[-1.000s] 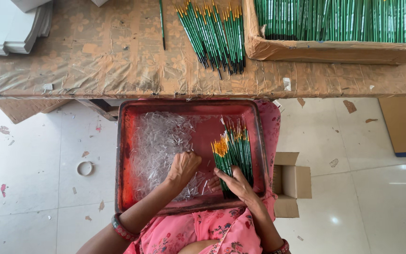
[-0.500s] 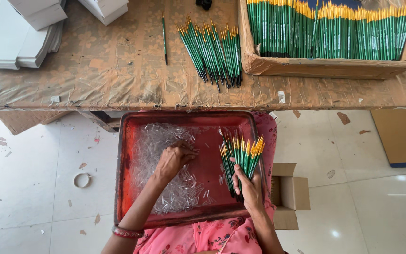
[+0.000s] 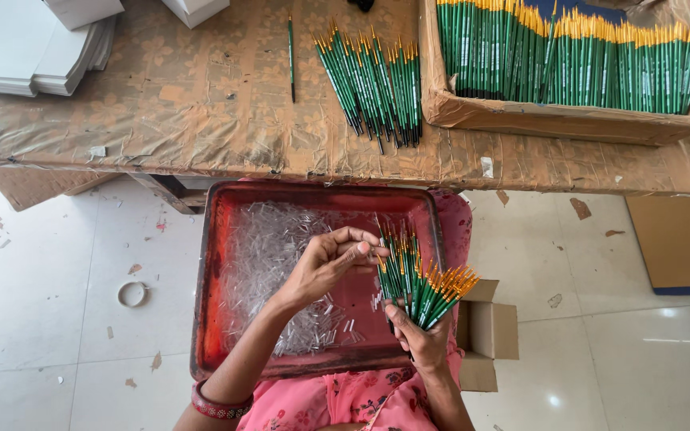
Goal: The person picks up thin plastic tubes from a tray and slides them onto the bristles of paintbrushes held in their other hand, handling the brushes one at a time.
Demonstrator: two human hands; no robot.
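Pale glossy tiled floor [image 3: 49,319], littered with brown paper scraps and one white tape ring [image 3: 132,294] left of centre; bright light glare at the lower right. Long worktable wrapped in crinkled brown patterned paper under clear film [image 3: 201,96] across the top, wooden brace visible under its near edge. Stacked flat white cardboard sheets [image 3: 37,56] at the table's far left corner. Small open brown cardboard box [image 3: 489,331] on the floor, lower right. Flat brown board with blue edge [image 3: 684,243] against the right side.
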